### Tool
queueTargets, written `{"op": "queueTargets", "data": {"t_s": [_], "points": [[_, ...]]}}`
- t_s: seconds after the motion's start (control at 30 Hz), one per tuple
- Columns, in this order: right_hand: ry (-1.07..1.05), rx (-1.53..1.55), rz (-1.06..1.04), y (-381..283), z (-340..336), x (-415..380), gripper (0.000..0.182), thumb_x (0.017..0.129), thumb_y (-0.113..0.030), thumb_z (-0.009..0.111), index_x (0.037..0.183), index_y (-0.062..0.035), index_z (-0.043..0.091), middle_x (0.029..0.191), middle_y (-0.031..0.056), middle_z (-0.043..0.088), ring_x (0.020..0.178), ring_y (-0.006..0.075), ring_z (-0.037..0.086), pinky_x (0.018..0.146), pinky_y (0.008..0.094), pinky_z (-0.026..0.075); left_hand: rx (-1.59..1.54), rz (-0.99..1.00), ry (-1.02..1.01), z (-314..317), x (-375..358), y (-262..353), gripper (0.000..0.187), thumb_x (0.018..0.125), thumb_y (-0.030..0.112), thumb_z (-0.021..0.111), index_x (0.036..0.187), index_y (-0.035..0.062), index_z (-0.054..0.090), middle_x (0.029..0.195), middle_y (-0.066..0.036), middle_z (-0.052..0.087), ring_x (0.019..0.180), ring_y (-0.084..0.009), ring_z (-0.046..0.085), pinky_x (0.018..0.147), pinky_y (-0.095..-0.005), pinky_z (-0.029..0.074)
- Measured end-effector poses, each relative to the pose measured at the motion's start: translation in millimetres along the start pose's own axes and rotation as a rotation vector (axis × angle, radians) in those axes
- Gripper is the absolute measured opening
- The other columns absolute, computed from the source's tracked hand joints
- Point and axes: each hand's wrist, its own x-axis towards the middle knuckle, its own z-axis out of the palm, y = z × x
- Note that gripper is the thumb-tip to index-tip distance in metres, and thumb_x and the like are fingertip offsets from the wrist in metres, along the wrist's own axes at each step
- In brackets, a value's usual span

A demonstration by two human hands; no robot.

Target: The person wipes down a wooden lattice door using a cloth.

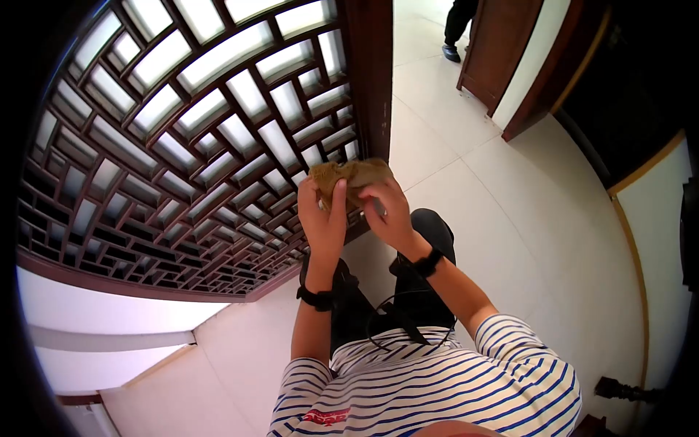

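A crumpled brown cloth (368, 172) is bunched between my two hands, up against the right side of a dark wooden lattice screen (247, 131). My left hand (325, 207) grips the cloth's left end, thumb pointing up along its front. On the other side my right hand (389, 211) pinches the lower right part of it with curled fingers. Part of the cloth hides the lattice bars behind it. Both wrists wear black bands.
Pale floor tiles (502, 240) stretch to the right of the screen. At the top, a person's dark-clad leg (457, 25) stands beside a brown wooden panel (499, 51). A dark turned wooden piece (626, 390) juts in at lower right.
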Motion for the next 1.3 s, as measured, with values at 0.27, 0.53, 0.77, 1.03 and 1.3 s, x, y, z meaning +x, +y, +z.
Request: {"op": "queueTargets", "data": {"t_s": [0.27, 0.53, 0.77, 1.03, 1.3], "points": [[0.28, 0.091, 0.434, 11, -8, -63, 0.034, 0.076, 0.01, 0.062, 0.106, -0.0034, 0.054, 0.116, 0.013, 0.056, 0.095, 0.0204, 0.058, 0.072, 0.0279, 0.048, -0.152, -0.319, 0.063, -15, -45, 11, 0.02, 0.09, 0.014, 0.068, 0.103, -0.0016, 0.063, 0.085, -0.002, 0.063, 0.077, -0.0061, 0.055, 0.07, -0.0204, 0.044], [-0.099, -0.135, 0.278, -4, -26, -34, 0.035, 0.073, 0.009, 0.05, 0.102, -0.002, 0.065, 0.08, 0.0117, 0.062, 0.061, 0.0255, 0.058, 0.057, 0.0293, 0.048, 0.035, -0.375, -0.048, -14, -63, -1, 0.019, 0.094, 0.018, 0.063, 0.099, -0.0007, 0.062, 0.085, -0.001, 0.065, 0.074, -0.0049, 0.055, 0.067, -0.0208, 0.044], [-0.058, -0.24, 0.2, -11, -45, -11, 0.024, 0.075, 0.003, 0.056, 0.097, -0.0001, 0.065, 0.068, 0.0119, 0.06, 0.053, 0.0195, 0.056, 0.05, 0.027, 0.044, 0.058, -0.469, -0.165, -29, -85, -32, 0.026, 0.087, 0.023, 0.072, 0.094, 0.0003, 0.062, 0.072, -0.005, 0.061, 0.069, -0.0062, 0.053, 0.061, -0.0226, 0.042], [0.189, 0.24, 0.485, -16, -40, 16, 0.015, 0.089, -0.003, 0.054, 0.101, 0.0013, 0.06, 0.071, 0.0099, 0.064, 0.061, 0.0079, 0.06, 0.055, 0.023, 0.047, 0.547, -0.11, -0.391, -30, -87, -39, 0.028, 0.08, 0.028, 0.073, 0.077, 0.0089, 0.053, 0.063, -0.005, 0.058, 0.059, -0.0257, 0.055, 0.068, -0.0338, 0.04], [0.142, -0.067, 0.065, -10, -24, 53, 0.032, 0.09, -0.008, 0.056, 0.119, 0.0038, 0.049, 0.102, 0.0211, 0.066, 0.097, 0.0287, 0.068, 0.08, 0.03, 0.051, 0.565, -0.359, -0.282, -29, -55, -30, 0.017, 0.095, 0.021, 0.051, 0.093, 0.0066, 0.059, 0.065, -0.011, 0.062, 0.061, -0.0311, 0.063, 0.051, -0.0398, 0.045]]}}
